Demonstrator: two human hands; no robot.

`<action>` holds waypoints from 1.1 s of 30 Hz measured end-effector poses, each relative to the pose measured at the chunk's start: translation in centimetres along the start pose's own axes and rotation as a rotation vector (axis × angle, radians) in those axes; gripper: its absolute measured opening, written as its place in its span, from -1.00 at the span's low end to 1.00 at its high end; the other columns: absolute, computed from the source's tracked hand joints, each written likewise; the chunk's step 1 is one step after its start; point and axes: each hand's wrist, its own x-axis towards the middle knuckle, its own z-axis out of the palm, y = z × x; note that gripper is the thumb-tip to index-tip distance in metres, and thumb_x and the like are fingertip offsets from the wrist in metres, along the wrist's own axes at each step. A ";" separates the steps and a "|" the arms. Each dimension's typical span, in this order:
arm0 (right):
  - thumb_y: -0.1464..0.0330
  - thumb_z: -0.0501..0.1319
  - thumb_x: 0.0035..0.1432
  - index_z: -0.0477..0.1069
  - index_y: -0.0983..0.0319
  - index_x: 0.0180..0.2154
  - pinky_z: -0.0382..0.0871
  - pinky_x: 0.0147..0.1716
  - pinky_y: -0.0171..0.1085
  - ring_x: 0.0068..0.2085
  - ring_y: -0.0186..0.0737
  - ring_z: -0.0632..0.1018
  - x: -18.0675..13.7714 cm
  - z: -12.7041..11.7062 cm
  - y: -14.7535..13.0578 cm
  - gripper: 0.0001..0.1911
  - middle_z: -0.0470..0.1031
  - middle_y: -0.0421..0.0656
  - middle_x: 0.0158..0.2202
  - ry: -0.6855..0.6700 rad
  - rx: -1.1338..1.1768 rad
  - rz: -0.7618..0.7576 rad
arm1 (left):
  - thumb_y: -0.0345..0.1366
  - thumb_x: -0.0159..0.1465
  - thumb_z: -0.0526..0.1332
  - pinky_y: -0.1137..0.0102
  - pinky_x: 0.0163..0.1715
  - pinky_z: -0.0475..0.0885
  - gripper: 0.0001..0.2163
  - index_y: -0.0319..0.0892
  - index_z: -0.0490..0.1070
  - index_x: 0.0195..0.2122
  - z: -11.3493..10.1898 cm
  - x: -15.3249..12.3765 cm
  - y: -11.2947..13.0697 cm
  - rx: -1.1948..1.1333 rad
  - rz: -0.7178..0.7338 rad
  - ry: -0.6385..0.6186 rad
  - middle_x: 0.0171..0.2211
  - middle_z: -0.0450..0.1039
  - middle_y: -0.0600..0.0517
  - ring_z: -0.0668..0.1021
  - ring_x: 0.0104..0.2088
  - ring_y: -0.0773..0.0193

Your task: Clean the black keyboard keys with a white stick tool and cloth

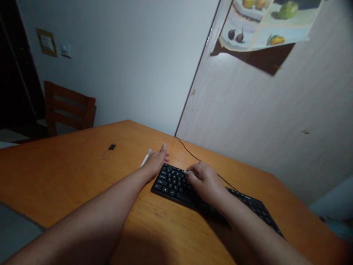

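Note:
A black keyboard (176, 181) lies at a slant on the wooden table. At its left end rests my left hand (157, 161), thumb raised and fingers stretched along the far corner; it is open. My right hand (204, 180) is above the middle of the keys, its fingers pinched together. A small pale tip shows at those fingertips, close to the upper keys, but what it belongs to is hidden. Just left of my left hand lies a thin white stick with a brush-like end (146, 157), partly covered by the hand.
A small black piece with a thin loop of cord (112, 147) lies farther left on the table (68, 176). The keyboard's cable (190, 151) runs back to the wall. A wooden chair (68, 106) stands beyond the table, and a fruit poster (264, 25) hangs at upper right.

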 end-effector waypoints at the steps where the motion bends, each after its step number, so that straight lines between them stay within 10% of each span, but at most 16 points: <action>1: 0.38 0.14 0.27 0.53 0.24 -0.25 0.32 -0.16 -0.27 -0.18 -0.18 0.51 0.9 0.9 -0.8 -0.81 0.51 -0.07 -0.25 -0.007 -0.014 -0.004 | 0.32 0.28 -0.13 0.28 -0.23 0.50 -0.26 -0.28 0.51 -0.09 0.0 0.0 0.0 -0.001 0.001 0.001 -0.22 0.60 -0.19 0.62 -0.23 0.09; 13: 0.33 0.08 0.31 0.53 0.26 -0.13 0.31 -0.27 -0.23 -0.20 -0.09 0.54 4.3 4.8 -4.6 -0.72 0.49 0.00 -0.17 -0.099 -0.224 0.016 | 0.32 0.29 -0.11 0.26 -0.17 0.49 -0.26 -0.28 0.51 -0.06 -0.2 -0.3 0.3 -0.017 -0.001 -0.025 -0.19 0.61 -0.18 0.62 -0.19 0.08; 33: 0.29 0.07 0.27 0.51 0.25 -0.27 0.32 -0.22 -0.20 -0.20 -0.07 0.55 -9.8 -4.5 13.3 -0.73 0.53 -0.03 -0.27 0.050 -0.269 0.407 | 0.32 0.25 -0.03 0.24 -0.17 0.49 -0.31 -0.28 0.51 -0.16 -0.4 -0.1 0.3 -0.034 0.010 -0.008 -0.25 0.58 -0.18 0.61 -0.24 0.08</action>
